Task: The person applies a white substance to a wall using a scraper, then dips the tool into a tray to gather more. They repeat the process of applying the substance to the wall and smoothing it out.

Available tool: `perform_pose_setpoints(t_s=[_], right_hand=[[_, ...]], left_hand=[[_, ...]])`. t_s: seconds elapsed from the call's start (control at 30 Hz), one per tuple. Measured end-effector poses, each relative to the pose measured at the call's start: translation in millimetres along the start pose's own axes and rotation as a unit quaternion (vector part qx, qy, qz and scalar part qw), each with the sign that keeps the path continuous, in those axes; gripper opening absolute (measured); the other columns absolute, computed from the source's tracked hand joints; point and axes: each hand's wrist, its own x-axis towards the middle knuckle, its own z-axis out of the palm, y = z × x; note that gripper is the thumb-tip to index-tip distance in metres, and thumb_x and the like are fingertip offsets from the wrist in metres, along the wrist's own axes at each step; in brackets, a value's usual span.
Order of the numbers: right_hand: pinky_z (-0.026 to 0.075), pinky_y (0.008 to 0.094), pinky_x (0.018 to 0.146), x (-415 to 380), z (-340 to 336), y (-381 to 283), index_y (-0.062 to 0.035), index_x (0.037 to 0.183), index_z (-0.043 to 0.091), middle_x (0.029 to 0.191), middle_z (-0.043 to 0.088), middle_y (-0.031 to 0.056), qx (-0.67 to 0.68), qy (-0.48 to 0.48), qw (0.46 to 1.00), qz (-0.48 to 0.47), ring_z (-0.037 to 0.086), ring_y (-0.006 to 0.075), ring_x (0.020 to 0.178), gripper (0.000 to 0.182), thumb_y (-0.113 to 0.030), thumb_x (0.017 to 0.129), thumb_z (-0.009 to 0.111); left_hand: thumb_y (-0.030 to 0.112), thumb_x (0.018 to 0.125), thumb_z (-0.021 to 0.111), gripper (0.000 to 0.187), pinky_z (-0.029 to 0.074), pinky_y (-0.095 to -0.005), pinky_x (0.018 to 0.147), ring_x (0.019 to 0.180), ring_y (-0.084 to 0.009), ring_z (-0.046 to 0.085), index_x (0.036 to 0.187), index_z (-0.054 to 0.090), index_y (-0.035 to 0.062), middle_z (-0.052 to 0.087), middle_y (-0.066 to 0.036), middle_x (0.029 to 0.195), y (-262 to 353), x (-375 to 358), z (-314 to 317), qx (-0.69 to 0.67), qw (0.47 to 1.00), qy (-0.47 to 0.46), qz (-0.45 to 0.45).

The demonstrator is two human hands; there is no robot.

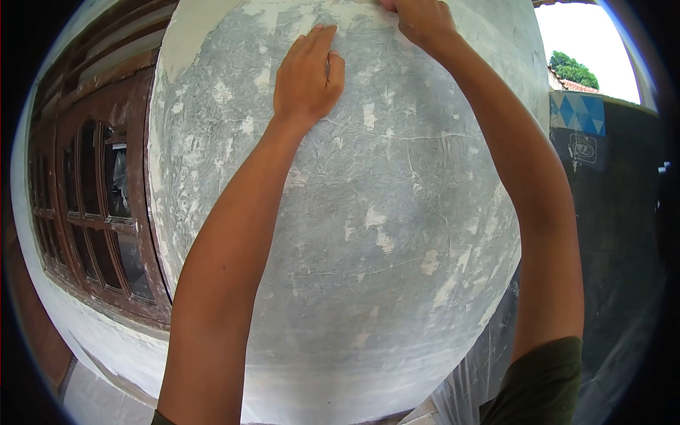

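Note:
A grey plastered wall (368,205) with pale filler patches and thin cracks fills the middle of the head view. Against its upper part rests my left hand (308,78), fingers stretched upward and the palm toward the surface. Higher up and to the right, my right hand (425,25) is raised to the top edge of the view with its fingers curled closed. Whatever those fingers hold, if anything, is cut off or hidden. Smooth cream coating (195,39) covers the wall's upper left and runs along the top near both hands.
On the left is a brown wooden window (99,205) with glass panes, set in the wall. At right stands a dark wall panel (616,205) with a blue-and-white patterned strip (577,113). Clear plastic sheeting (467,386) hangs low at right.

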Motion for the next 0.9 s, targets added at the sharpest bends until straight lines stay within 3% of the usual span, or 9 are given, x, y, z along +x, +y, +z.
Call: perform_pose_setpoints(t_s=[0.07, 0.17, 0.4, 0.43, 0.5, 0.53, 0.73, 0.83, 0.9], right_hand=[[0.054, 0.0483, 0.067, -23.8, -3.0, -25.3, -0.0062, 0.085, 0.068, 0.083, 0.068, 0.018, 0.009, -0.008, 0.999, -0.033, 0.068, 0.0368, 0.076, 0.012, -0.006, 0.083, 0.056], [0.055, 0.048, 0.067, -37.0, -11.6, -49.5, -0.0109, 0.094, 0.07, 0.086, 0.069, 0.0174, -0.006, -0.007, 0.999, -0.05, 0.069, 0.0356, 0.078, 0.018, -0.005, 0.086, 0.055], [0.052, 0.0503, 0.069, 27.3, -0.1, 1.7, -0.0176, 0.116, 0.065, 0.087, 0.067, 0.0215, -0.018, 0.042, 0.999, 0.018, 0.067, 0.0393, 0.081, 0.03, -0.008, 0.093, 0.047], [0.052, 0.0503, 0.069, 22.2, 3.7, 7.9, -0.0176, 0.116, 0.065, 0.087, 0.067, 0.0215, -0.018, 0.043, 0.999, 0.019, 0.067, 0.0393, 0.081, 0.03, -0.008, 0.093, 0.047], [0.055, 0.0497, 0.069, 6.1, 21.8, 12.0, -0.0087, 0.094, 0.071, 0.086, 0.069, 0.0186, 0.057, 0.045, 0.997, -0.037, 0.069, 0.0366, 0.08, 0.019, -0.004, 0.086, 0.054], [0.055, 0.0493, 0.069, -0.5, 29.3, 8.3, -0.0087, 0.094, 0.07, 0.087, 0.069, 0.0193, -0.035, 0.006, 0.999, -0.024, 0.069, 0.0372, 0.079, 0.019, -0.004, 0.086, 0.054], [0.055, 0.0477, 0.068, -40.5, -4.6, -32.2, -0.0076, 0.093, 0.068, 0.088, 0.069, 0.0194, -0.012, 0.036, 0.998, -0.052, 0.069, 0.0374, 0.077, 0.016, -0.003, 0.087, 0.054], [0.055, 0.0475, 0.067, -4.2, -8.4, -5.3, -0.0046, 0.089, 0.067, 0.088, 0.069, 0.0198, 0.041, 0.003, 0.998, 0.054, 0.069, 0.0374, 0.078, 0.014, -0.003, 0.086, 0.054], [0.052, 0.0504, 0.068, 12.2, 7.5, 20.7, -0.0188, 0.119, 0.064, 0.088, 0.067, 0.0203, -0.025, 0.047, 0.998, 0.041, 0.067, 0.0392, 0.081, 0.033, -0.008, 0.093, 0.047]], left_hand=[[0.018, 0.094, 0.044, 0.043, 0.041, -0.0422, 0.108, 0.129, -0.0354, 0.052, 0.133, 0.057, 0.0041, 0.058, -0.019, 0.136, 0.8, -0.7, -1.7, -0.001, 1.0, -0.002, -0.01], [0.018, 0.094, 0.044, 0.043, 0.042, -0.0423, 0.108, 0.128, -0.0349, 0.053, 0.133, 0.057, 0.004, 0.058, -0.019, 0.136, 0.0, -0.1, -0.8, -0.015, 1.0, 0.002, -0.005], [0.018, 0.095, 0.044, 0.043, 0.042, -0.0426, 0.107, 0.127, -0.0351, 0.054, 0.133, 0.057, 0.0041, 0.058, -0.019, 0.136, -0.4, -1.0, -0.5, -0.008, 1.0, 0.002, -0.006], [0.018, 0.095, 0.044, 0.042, 0.042, -0.0426, 0.108, 0.127, -0.0352, 0.054, 0.132, 0.057, 0.0042, 0.058, -0.019, 0.136, 0.0, -0.9, -0.3, -0.011, 1.0, 0.001, -0.012], [0.017, 0.095, 0.043, 0.042, 0.041, -0.0423, 0.109, 0.127, -0.0351, 0.054, 0.132, 0.058, 0.0042, 0.058, -0.019, 0.136, -0.9, -0.3, 0.4, -0.004, 1.0, 0.004, -0.009], [0.017, 0.095, 0.043, 0.042, 0.041, -0.0421, 0.109, 0.127, -0.0351, 0.054, 0.132, 0.058, 0.0042, 0.058, -0.019, 0.136, -1.2, -0.8, 0.5, 0.002, 1.0, 0.004, -0.007], [0.017, 0.095, 0.043, 0.042, 0.041, -0.0419, 0.109, 0.127, -0.0356, 0.054, 0.132, 0.058, 0.0042, 0.058, -0.02, 0.136, 0.0, 0.4, -0.6, -0.005, 1.0, 0.005, 0.008], [0.017, 0.095, 0.043, 0.042, 0.042, -0.0421, 0.108, 0.127, -0.0355, 0.054, 0.132, 0.058, 0.004, 0.058, -0.02, 0.136, 1.8, -0.6, -2.0, -0.01, 1.0, -0.002, -0.01], [0.017, 0.095, 0.043, 0.042, 0.042, -0.0423, 0.107, 0.127, -0.0353, 0.054, 0.132, 0.058, 0.0038, 0.058, -0.02, 0.136, -0.5, -0.7, -0.7, -0.001, 1.0, 0.003, -0.004]])
